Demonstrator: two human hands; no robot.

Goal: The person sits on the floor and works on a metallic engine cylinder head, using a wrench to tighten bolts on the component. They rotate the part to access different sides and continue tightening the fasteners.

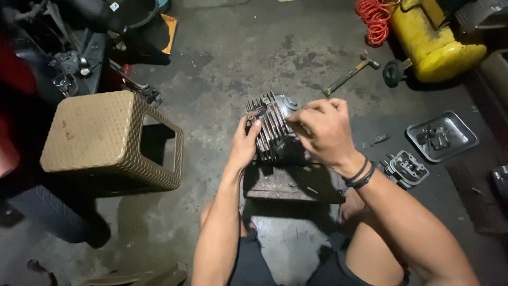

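Observation:
A finned metal engine cylinder (271,123) rests on a dark wooden block (288,184) on the concrete floor between my knees. My left hand (244,144) grips the cylinder's left side, with the thumb on the fins. My right hand (324,131) covers its right side, fingers pinched at the top near the round end; what they pinch is hidden. Black bands circle my right wrist.
A tan woven plastic stool (108,140) stands at left beside a motorcycle (63,58). A hammer (352,74) lies behind. At right are a yellow compressor tank (434,42), red coiled hose (374,21), a metal tray (442,135) of parts and a cylinder head (406,168).

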